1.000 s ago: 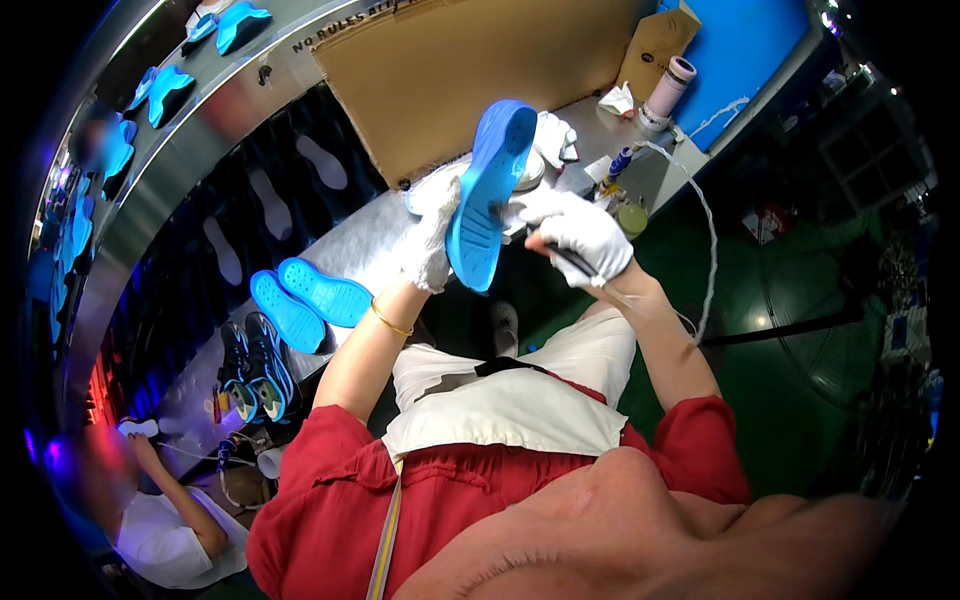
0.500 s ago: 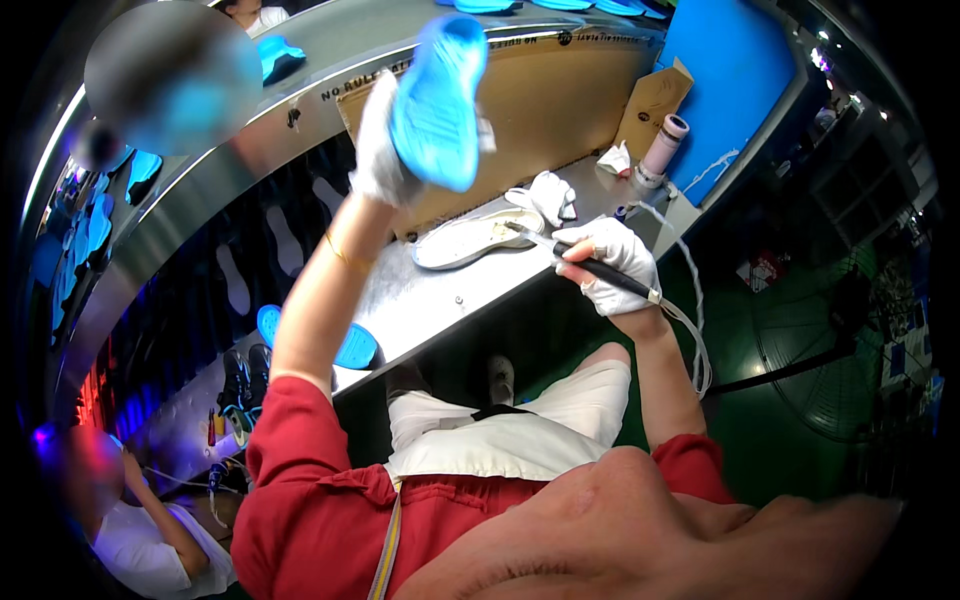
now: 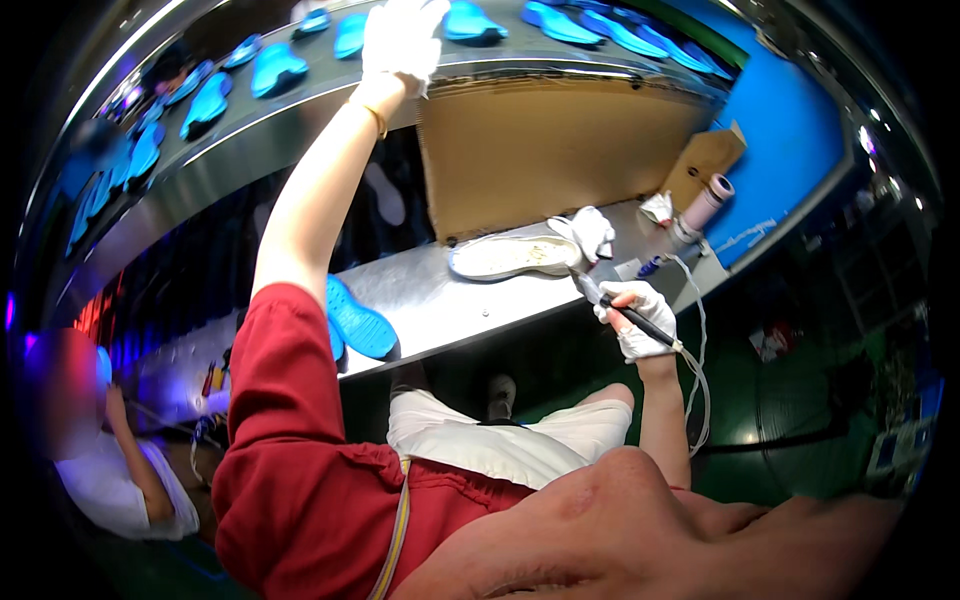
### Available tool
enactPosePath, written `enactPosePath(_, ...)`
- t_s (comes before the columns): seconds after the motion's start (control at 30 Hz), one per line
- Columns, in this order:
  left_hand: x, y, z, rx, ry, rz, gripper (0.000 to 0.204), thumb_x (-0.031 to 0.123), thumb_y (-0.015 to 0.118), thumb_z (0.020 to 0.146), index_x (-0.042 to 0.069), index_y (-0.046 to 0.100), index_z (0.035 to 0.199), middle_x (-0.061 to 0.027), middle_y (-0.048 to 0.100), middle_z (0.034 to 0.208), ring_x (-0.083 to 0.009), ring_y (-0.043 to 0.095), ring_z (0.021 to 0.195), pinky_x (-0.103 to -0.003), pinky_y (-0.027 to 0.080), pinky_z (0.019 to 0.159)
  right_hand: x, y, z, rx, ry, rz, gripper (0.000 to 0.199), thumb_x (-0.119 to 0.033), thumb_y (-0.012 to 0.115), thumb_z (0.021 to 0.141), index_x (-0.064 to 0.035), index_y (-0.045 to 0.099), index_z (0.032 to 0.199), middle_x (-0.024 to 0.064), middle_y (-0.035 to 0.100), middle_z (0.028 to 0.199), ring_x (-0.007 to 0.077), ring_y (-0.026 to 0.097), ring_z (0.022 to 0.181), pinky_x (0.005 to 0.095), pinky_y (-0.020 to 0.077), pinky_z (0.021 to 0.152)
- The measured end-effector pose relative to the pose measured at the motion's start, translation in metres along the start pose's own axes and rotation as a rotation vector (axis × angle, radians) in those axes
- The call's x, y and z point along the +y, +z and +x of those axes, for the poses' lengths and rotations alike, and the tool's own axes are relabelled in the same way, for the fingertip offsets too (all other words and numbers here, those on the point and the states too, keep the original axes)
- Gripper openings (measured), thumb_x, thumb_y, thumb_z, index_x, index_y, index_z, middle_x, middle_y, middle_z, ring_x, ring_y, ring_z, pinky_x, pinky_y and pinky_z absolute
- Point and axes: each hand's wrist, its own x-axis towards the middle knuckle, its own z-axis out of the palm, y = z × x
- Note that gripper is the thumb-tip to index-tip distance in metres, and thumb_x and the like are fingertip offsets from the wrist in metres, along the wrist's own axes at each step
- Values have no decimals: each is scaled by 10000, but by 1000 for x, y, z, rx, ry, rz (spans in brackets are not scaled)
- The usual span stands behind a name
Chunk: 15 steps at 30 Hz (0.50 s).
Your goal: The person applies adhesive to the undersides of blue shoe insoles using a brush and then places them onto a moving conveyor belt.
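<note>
My left hand (image 3: 402, 40), in a white glove, is stretched far out over the grey belt. Its fingers look extended, and I see nothing in its grasp. Blue shoe soles lie beside it: one sole (image 3: 470, 22) just to its right, another (image 3: 350, 36) to its left. At the bench's front edge my right hand (image 3: 640, 318), in a white glove with some bare fingertips, is closed on a corded tool (image 3: 642, 322) with a black handle and flat metal tip. The tip is close to the right end of an off-white shoe sole (image 3: 510, 257) with small scraps on it.
A brown cardboard sheet (image 3: 560, 150) stands behind the metal bench (image 3: 420, 300). Blue soles (image 3: 362, 322) lie at its left. A crumpled white cloth (image 3: 592, 232), a blue-tipped cable (image 3: 652, 265) and a pink bottle (image 3: 708, 203) are right. Another person (image 3: 120, 480) sits at lower left.
My left hand has moved up and away over the belt; the blue sole it held no longer shows in its grasp. My right hand has drawn the tool tip back off the off-white sole.
</note>
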Motion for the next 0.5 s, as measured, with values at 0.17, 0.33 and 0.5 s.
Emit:
enactPosePath(0.17,-99,-2,-40,-576,-385,-68,369,325,545,837,155,612,1157,-123,621,1120,-295,570,1068,-382,440,953,20,22,-2,-19,100,182,244,50,645,816,-13,526,1019,92,627,901,137,633,795,243,507,743)
enactPosePath(0.33,-44,-76,-72,-126,-158,-168,367,388,563,863,126,614,1115,-115,649,995,-270,602,906,-374,479,851,27,24,-3,-9,125,112,212,9,664,820,-32,547,991,47,618,869,81,572,741,205,457,673)
enactPosePath(0.5,-24,-143,-96,362,-453,-1302,398,158,520,921,103,464,1311,-142,511,1238,-249,457,1151,-344,356,999,41,17,-2,26,187,99,248,23,639,824,-44,542,1042,38,588,915,101,568,770,226,473,706)
